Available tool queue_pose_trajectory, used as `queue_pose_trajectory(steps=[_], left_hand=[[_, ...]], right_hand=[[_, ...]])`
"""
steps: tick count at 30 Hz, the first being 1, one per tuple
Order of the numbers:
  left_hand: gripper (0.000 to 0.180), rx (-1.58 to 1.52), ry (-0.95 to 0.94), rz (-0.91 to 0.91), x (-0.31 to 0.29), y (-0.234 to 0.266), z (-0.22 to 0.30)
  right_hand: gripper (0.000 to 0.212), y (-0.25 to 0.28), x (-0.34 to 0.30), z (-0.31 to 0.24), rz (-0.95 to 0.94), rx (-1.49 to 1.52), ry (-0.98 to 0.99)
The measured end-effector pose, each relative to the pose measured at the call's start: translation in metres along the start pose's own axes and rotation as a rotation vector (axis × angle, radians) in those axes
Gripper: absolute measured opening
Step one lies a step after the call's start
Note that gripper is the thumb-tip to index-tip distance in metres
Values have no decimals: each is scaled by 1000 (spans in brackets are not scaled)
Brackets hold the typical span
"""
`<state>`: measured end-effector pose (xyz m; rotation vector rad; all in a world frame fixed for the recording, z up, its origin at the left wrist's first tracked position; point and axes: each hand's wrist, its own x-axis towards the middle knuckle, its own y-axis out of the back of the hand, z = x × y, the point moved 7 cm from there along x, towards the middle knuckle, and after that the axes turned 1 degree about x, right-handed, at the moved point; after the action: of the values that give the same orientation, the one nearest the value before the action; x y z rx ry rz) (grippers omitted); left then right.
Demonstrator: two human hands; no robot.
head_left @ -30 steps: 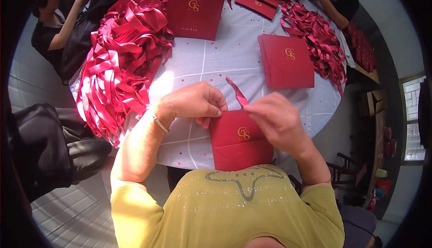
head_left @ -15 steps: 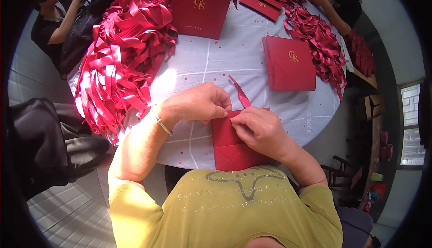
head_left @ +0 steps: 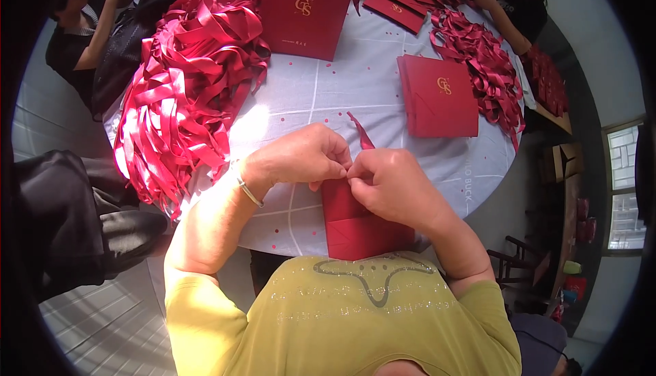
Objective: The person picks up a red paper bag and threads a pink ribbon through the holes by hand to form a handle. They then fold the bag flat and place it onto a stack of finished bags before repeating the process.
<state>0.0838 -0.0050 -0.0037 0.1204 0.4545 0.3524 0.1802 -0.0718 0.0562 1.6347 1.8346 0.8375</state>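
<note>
A red paper bag lies flat before me at the table's near edge, its folded base toward my body. At its top edge, my left hand is closed in a pinch on a red satin ribbon, which mostly hides behind the fingers. Closed as well, my right hand meets the left fingertips and pinches at the same spot. One loose ribbon end sticks up beyond my right hand. The exact grip between the fingertips is too small to see clearly.
A large heap of red ribbons covers the table's left side; a smaller ribbon pile lies right. Red bags are stacked at right, another bag lies farther back. Two people sit across the round cloth-covered table.
My right hand has moved slightly up and left, turning over the bag's top edge to meet my left fingertips. The loose ribbon end has shifted a little. My left hand stays nearly still.
</note>
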Motion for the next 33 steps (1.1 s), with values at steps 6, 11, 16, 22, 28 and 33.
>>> queue_pose_trajectory(steps=[6,11,16,22,28,33], left_hand=[[8,-9,-26,-27,-5,-2,5],[7,20,-28,-61,-4,-7,11],[9,76,-19,52,-8,-8,21],[16,192,-162,161,-12,-14,29],[21,291,-203,219,-17,-18,42],[26,309,-212,240,-21,-20,45]], right_hand=[[10,-9,-6,9,0,48,-73],[22,6,-6,14,-6,-15,-18],[14,23,2,38,-124,513,-135],[17,6,20,57,-431,437,-114],[23,-24,30,56,-833,517,-217],[24,-33,31,57,-862,618,-333]])
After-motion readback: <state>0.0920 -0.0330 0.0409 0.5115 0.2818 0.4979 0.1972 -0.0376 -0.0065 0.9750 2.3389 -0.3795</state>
